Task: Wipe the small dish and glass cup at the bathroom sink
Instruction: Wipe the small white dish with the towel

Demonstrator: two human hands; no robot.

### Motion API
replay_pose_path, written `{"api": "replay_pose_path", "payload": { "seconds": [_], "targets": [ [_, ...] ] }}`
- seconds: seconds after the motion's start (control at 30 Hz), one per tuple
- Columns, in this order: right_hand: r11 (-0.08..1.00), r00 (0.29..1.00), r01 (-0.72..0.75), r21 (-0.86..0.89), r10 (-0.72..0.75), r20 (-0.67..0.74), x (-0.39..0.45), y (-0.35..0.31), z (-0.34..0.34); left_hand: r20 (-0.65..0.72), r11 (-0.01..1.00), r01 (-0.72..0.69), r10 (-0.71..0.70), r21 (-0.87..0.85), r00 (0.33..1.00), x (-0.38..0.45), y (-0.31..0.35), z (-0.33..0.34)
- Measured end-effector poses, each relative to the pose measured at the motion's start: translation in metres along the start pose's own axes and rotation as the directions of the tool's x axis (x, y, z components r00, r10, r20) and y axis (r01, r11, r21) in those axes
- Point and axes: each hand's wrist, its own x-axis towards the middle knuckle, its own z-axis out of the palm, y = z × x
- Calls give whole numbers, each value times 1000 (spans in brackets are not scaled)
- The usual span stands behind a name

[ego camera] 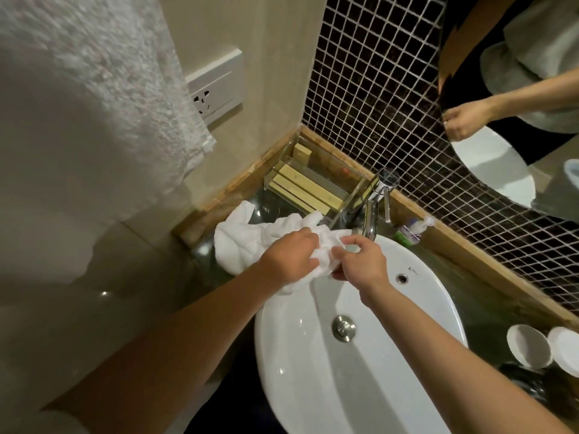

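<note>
My left hand [289, 256] and my right hand [357, 261] are both closed on a crumpled white towel [250, 238] above the far rim of the white sink [423, 296], just below the tap. The towel's loose end trails left onto the dark counter. My right hand's fingers curl around a bundled part of the towel; whatever is wrapped inside is hidden. Two small white dishes [529, 346] [564, 347] stand side by side on the counter at the right. No glass cup is clearly visible.
A chrome tap [372, 214] rises behind the sink, with a clear tray of wooden-coloured boxes [300, 186] in the corner. A small bottle [410, 230] lies by the tiled wall. A large towel [94, 104] hangs at left beside a wall socket [216, 89]. A mirror [501, 89] hangs upper right.
</note>
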Motion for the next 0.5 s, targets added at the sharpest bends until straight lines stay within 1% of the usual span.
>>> {"api": "replay_pose_path", "payload": {
  "seconds": [0.07,0.13,0.2,0.33,0.5],
  "targets": [
    [999,1000,-26,31,26,-8,2,0,-1,-34,999,32,-34,-44,999,4,2,2],
    [995,998,-55,79,56,-9,2,-1,-3,-68,987,62,-73,-151,995,10,5,6],
    [989,997,-72,127,74,-7,2,-2,-3,-111,971,91,-117,-219,987,16,10,12],
    [972,995,-98,215,91,43,0,-1,-1,-167,930,158,-222,-331,961,19,15,22],
    [968,993,-102,230,83,89,0,1,0,-196,893,172,-272,-415,942,15,14,32]
  ]
}}
